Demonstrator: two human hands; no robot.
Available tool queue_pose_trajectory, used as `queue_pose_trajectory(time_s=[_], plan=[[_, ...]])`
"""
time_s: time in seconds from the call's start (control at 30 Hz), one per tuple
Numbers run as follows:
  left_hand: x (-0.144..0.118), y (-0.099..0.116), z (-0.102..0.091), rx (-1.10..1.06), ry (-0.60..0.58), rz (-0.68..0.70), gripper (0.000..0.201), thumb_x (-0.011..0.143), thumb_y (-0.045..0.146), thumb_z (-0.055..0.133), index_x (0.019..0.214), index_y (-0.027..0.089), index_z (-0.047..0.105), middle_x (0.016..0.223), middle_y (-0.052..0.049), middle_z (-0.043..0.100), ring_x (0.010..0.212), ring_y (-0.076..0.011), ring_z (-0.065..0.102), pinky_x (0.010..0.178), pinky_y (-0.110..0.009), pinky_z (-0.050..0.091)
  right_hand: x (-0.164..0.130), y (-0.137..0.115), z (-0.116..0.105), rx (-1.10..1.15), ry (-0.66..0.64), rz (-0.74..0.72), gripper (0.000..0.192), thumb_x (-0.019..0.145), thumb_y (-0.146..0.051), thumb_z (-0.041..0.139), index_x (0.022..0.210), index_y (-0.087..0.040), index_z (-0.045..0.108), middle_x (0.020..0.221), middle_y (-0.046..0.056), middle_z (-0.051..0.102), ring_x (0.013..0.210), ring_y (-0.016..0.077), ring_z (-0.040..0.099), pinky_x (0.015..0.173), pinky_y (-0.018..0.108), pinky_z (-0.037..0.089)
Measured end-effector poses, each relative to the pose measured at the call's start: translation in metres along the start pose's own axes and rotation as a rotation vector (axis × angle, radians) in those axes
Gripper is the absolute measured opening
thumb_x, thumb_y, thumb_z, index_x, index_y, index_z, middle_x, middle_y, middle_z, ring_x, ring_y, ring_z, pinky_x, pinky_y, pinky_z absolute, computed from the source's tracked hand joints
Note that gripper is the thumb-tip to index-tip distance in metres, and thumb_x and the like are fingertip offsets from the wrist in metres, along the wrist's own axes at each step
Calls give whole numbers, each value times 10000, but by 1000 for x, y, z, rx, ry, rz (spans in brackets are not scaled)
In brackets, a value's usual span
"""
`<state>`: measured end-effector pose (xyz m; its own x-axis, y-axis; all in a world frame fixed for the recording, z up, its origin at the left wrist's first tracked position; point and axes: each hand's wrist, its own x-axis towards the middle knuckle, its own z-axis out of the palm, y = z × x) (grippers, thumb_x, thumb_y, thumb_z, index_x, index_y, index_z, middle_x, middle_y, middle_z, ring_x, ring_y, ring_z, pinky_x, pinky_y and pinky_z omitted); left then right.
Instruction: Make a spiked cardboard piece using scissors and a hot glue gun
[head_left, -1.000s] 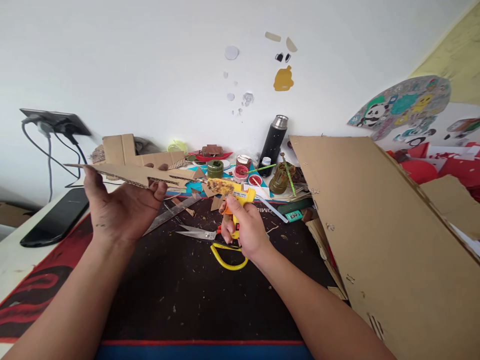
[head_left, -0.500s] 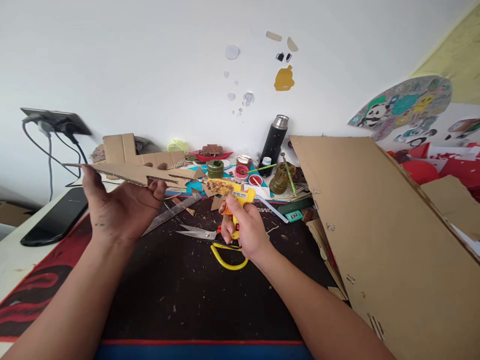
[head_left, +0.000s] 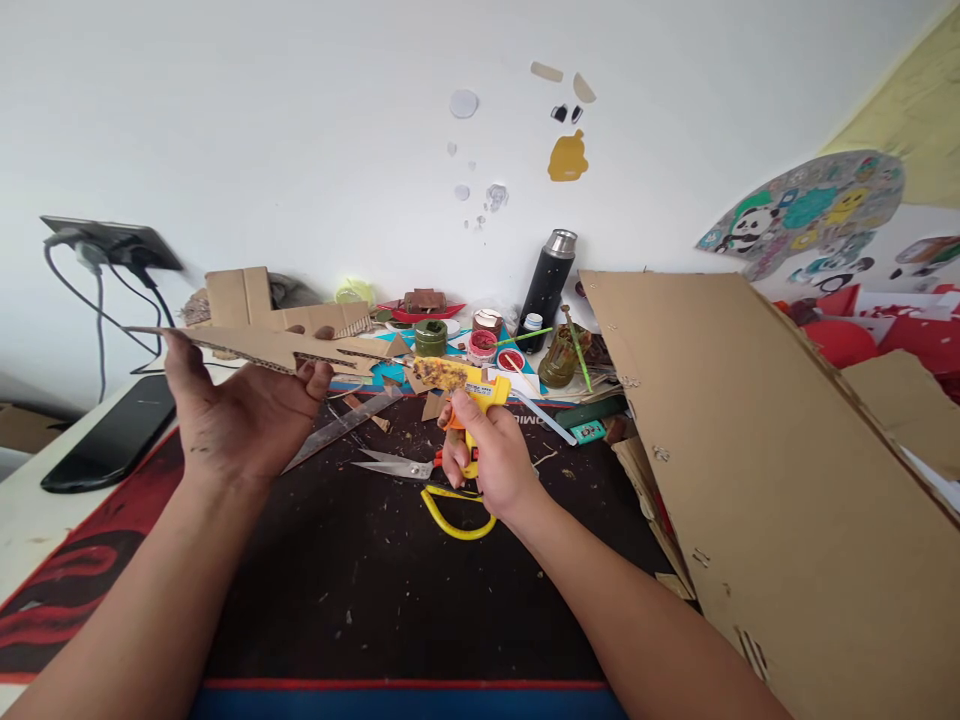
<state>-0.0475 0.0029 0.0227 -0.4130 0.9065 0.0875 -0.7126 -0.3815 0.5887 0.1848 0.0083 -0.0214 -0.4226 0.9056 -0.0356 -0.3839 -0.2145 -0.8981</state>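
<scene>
The head view shows me the left hand palm up, fingers and thumb closed on a cut corrugated cardboard piece, held above the desk. My right hand is wrapped around the grip of a yellow hot glue gun; its nozzle points at the cardboard's right end, though I cannot tell if they touch. Scissors lie on the black mat, near a ruler.

Table: white, phone at left.
Mat: dark, red-edged, carrying scissors, ruler, pale specks.
Back: flask, jars; clutter makes it hard to tell which touch bare table.
</scene>
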Motion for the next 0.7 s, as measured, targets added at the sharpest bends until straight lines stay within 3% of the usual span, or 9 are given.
queue_pose_trajectory(time_s=[0.23, 0.7], plan=[[0, 0, -1, 1, -14, -1, 546, 793, 609, 888, 1183, 255, 746, 1091, -58, 855, 934, -311, 845, 594, -335, 703, 0, -1, 1, -18, 11, -4, 589, 869, -789, 738, 792, -220, 610, 464, -97, 425, 345, 101, 464, 394, 245, 337], [0, 0, 1, -7, -23, -3, 430, 792, 590, 895, 1026, 269, 731, 1055, -60, 860, 889, -303, 843, 588, -342, 699, -1, -2, 2, -3, 16, 7, 593, 854, -790, 755, 778, -224, 592, 453, -101, 410, 333, 98, 454, 378, 246, 316]])
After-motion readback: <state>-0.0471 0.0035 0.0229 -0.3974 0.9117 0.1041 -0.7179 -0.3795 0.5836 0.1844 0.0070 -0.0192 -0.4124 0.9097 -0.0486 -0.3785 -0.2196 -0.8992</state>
